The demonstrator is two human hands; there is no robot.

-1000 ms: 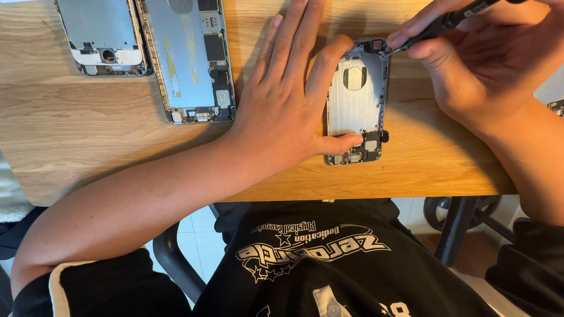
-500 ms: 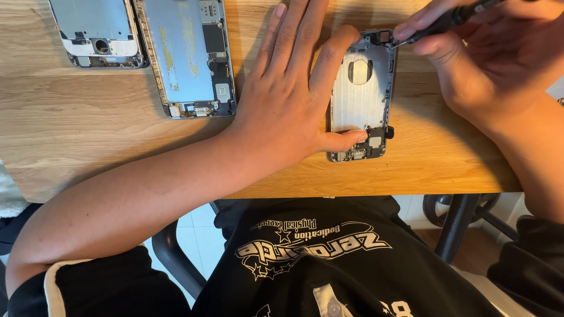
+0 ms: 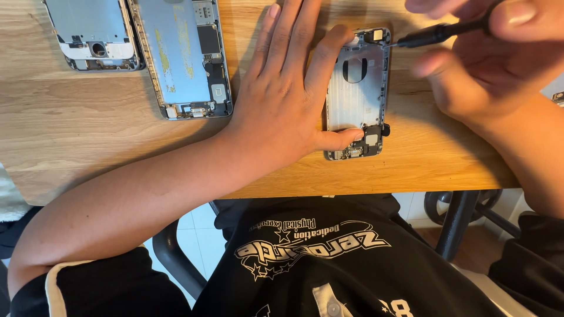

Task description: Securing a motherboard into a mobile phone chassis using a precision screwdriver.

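- A black T-shirt (image 3: 317,258) with a white printed design fills the nearest part of the view, the person seated at the edge of a wooden table (image 3: 88,141).
- A black chair leg (image 3: 455,226) shows below the table edge, over pale floor tiles (image 3: 202,232).
- The left hand (image 3: 288,100) lies flat on the table, fingers spread and pointing away, thumb stretched out to the side.
- The thumb tip presses on the lower part of an opened phone shell (image 3: 358,94), and the index finger rests along the shell's left edge, pinning it to the wood.
- The phone shell lies flat, near the table's front edge, between the two hands, its silver inside facing up with dark parts at both ends.
- The right hand (image 3: 482,70) hovers just right of the shell, fingers curled, pinching a slim black screwdriver (image 3: 437,34) between thumb and fingertips; the hand is blurred.
- The screwdriver's tip meets the shell's far right corner.
- Farther left, well apart from the hands, a phone screen panel (image 3: 179,56) and a smaller phone part (image 3: 94,32) lie side by side on the table.
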